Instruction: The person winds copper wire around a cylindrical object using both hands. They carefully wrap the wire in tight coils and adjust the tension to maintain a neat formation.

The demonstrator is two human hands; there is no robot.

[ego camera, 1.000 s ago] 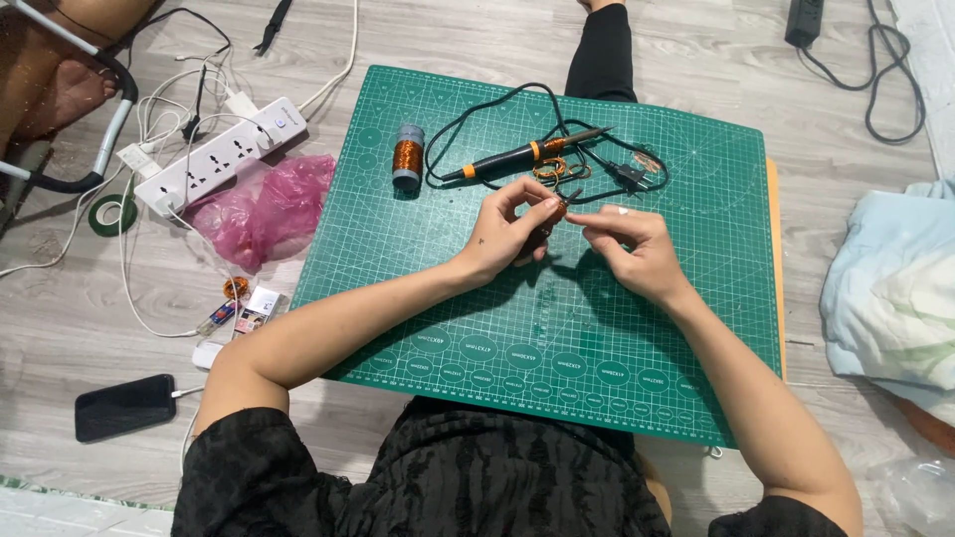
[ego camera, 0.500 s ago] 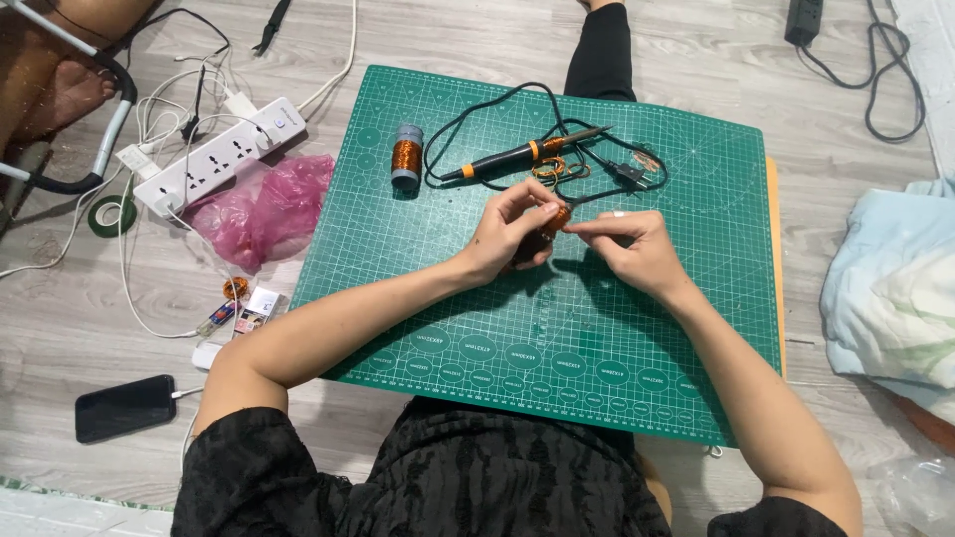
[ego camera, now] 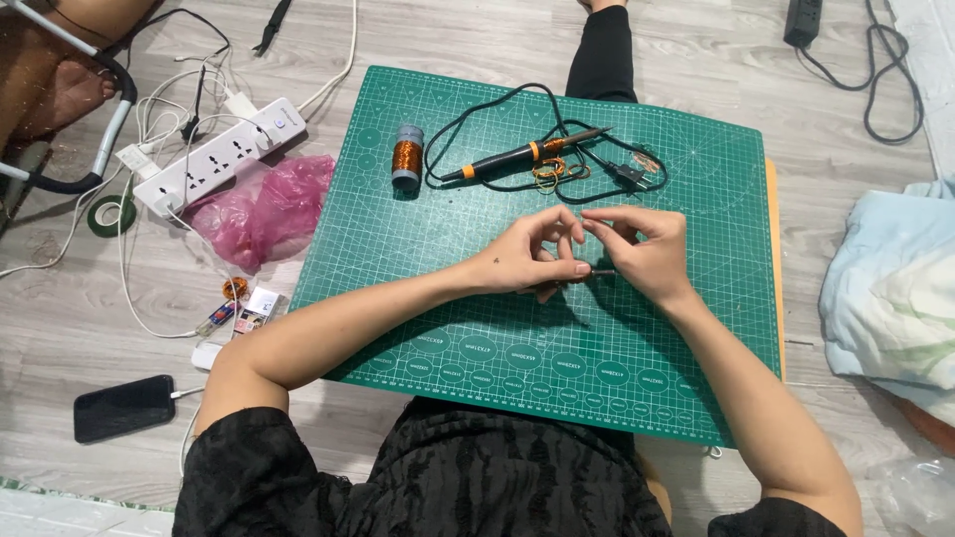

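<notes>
My left hand [ego camera: 532, 261] and my right hand [ego camera: 645, 251] meet over the middle of a green cutting mat [ego camera: 448, 298], fingertips pinched together. Between them they hold a small thin dark piece [ego camera: 600, 270], too small to identify. Beyond the hands lies a soldering iron [ego camera: 522, 156] with a black and orange handle and a looping black cord. A spool of copper wire [ego camera: 406, 156] stands upright to its left. Small loops of copper wire [ego camera: 553, 174] lie next to the iron.
A white power strip [ego camera: 219, 157] with several cables, a pink plastic bag [ego camera: 261, 209] and a roll of green tape [ego camera: 110, 214] lie on the wooden floor at left. A black phone [ego camera: 123, 408] lies near left. Pale blue cloth [ego camera: 890, 298] sits at right.
Both hands have drawn back toward me, away from the soldering iron, still pinched together on the small piece.
</notes>
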